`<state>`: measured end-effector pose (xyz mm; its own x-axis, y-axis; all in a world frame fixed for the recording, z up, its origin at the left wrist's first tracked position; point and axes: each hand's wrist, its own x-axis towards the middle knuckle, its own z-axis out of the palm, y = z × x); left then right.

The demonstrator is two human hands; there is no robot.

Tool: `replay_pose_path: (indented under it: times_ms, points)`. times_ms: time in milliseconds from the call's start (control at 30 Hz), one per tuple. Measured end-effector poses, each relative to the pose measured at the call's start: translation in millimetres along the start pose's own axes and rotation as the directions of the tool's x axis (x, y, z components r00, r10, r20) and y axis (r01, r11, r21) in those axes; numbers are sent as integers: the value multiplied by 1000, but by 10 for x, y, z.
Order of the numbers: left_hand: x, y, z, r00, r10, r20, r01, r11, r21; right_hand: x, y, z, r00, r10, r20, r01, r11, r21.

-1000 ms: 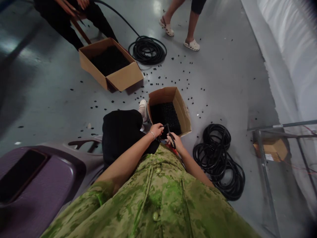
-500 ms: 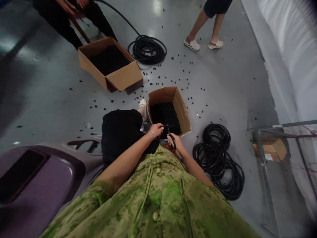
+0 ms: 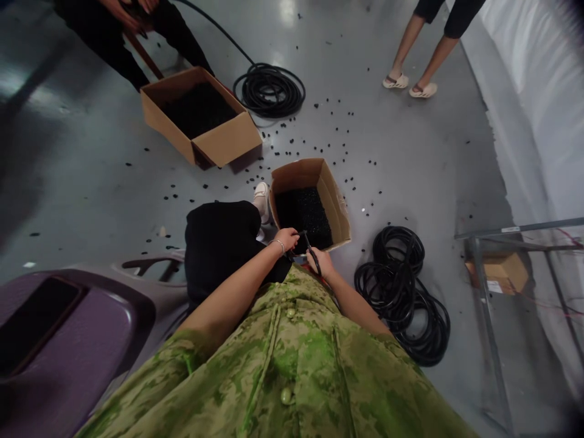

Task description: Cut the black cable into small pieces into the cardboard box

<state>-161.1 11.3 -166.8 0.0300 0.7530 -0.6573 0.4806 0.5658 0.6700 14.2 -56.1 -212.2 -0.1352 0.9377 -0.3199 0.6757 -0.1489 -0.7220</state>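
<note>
Over the near edge of an open cardboard box [image 3: 340, 210], my left hand [image 3: 286, 238] is closed on a thin black hose [image 3: 302, 233], whose short end sticks out past the fingers. My right hand [image 3: 323, 263] is wrapped round the dark handles of a pair of scissors [image 3: 312, 250]. Their blades point up toward the hose end, and at this size I cannot tell whether they touch it. Small black pieces [image 3: 303, 210] fill the bottom of the box below both hands. The rest of the hose is mostly hidden by my left hand and clothes.
Coiled black hose [image 3: 401, 292] lies right of the box, another coil [image 3: 272, 91] beyond it. A seated person [image 3: 137, 36] is behind a second box [image 3: 228, 143]. Black bits dot the floor. A phone [image 3: 39, 322] rests on a purple stool [image 3: 91, 353]. Someone's legs [image 3: 438, 55] stand far right.
The scissors have shifted slightly left and closer to the hose end, with my right hand turning a little. My left hand stays nearly in place. The standing person has stepped to the right.
</note>
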Motion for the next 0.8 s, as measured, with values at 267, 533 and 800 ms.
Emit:
replay_pose_path:
  times_ms: [267,533,800]
  points:
    - [-38,25,2,999,33,-12,-34,998,-62,-34,-96,-86,999,14,40,-19,991,135]
    - [-21,-2,-25,982,137,-131,-137,991,4,17,-140,45,999,38,22,-42,976,216]
    - [55,-51,-17,986,121,-117,-120,993,9,39,-69,126,999,5,-47,-6,1000,-10]
